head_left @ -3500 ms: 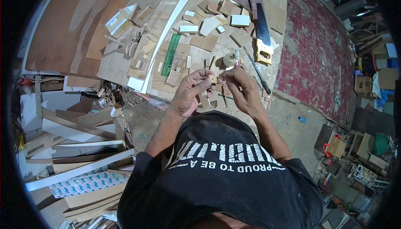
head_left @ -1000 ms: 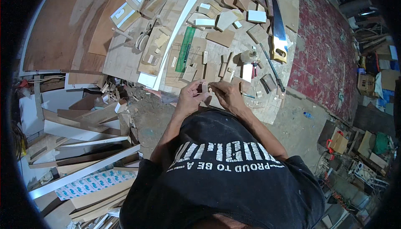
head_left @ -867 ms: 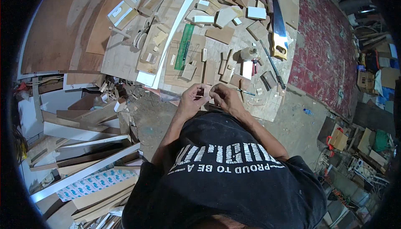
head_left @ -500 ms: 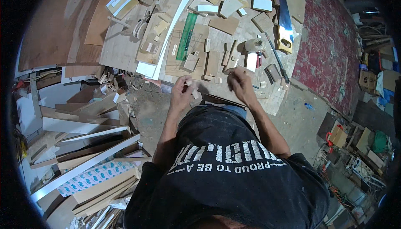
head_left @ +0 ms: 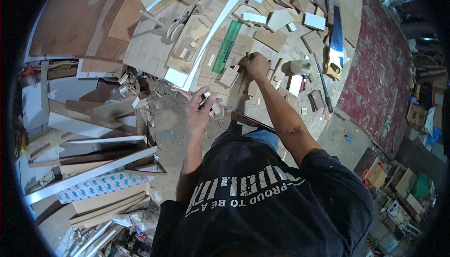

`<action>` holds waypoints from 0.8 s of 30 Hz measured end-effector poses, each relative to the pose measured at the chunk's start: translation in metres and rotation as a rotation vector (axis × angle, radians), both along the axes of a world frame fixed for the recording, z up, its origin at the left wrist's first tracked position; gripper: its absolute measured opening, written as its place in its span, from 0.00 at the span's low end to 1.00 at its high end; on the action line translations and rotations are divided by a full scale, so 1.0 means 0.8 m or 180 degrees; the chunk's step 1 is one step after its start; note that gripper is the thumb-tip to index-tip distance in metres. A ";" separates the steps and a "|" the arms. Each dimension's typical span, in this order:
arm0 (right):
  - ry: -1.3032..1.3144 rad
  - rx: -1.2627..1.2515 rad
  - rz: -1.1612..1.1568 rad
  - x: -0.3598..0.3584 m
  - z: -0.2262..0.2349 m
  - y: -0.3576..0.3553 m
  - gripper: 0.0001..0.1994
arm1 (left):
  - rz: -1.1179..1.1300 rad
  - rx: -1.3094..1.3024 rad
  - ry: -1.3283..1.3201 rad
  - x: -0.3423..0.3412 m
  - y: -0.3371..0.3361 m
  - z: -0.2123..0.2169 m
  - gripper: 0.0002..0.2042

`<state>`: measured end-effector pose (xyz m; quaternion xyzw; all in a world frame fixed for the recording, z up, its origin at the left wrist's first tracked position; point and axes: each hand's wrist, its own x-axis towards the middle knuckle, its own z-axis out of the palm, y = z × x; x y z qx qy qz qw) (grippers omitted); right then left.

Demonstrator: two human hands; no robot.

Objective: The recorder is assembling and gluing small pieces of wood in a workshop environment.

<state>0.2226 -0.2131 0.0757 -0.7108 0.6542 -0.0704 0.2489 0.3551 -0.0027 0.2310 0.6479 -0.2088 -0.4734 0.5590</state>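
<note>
Near the table's front edge, my left hand (head_left: pixel 199 111) is closed round a small pale wooden piece (head_left: pixel 216 109), with a white end showing between the fingers. My right hand (head_left: pixel 258 67) reaches over the table, its fingers closed on a small wooden block (head_left: pixel 248 56) that they mostly cover. Left of it lie a green ruler (head_left: pixel 227 46) and a wooden block with a slanted shape (head_left: pixel 229 76), both on a thin wooden board (head_left: pixel 206 76). A cloudy bottle (head_left: pixel 300 67) stands to the right of my right forearm.
A handsaw (head_left: pixel 335 46) lies at the right of the table, beside a long dark rod (head_left: pixel 323 81). Wood offcuts (head_left: pixel 280 20) crowd the far side. A long white strip (head_left: pixel 220 22) crosses the left. Scrap boards (head_left: pixel 93 130) are piled on the floor at left.
My right hand has moved forward and left onto the small wooden block. My left hand stays near the table edge with its wooden piece. The view has shifted slightly.
</note>
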 end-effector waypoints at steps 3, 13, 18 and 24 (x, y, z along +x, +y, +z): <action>-0.1788 0.0356 -0.0417 -0.025 0.007 -0.008 0.14 | 0.0408 0.0114 0.0910 -0.003 0.002 0.007 0.18; -0.3093 0.0729 -0.0083 -0.097 0.230 0.087 0.13 | -0.0416 -0.0563 0.0054 -0.053 -0.078 0.027 0.21; -0.3237 0.0305 -0.0194 -0.135 0.277 0.111 0.15 | -0.0997 -0.0956 0.0301 -0.101 -0.102 0.061 0.22; -0.3152 -0.0171 0.0022 -0.192 0.302 0.111 0.13 | -0.1248 -0.1152 0.0540 -0.148 -0.112 0.077 0.21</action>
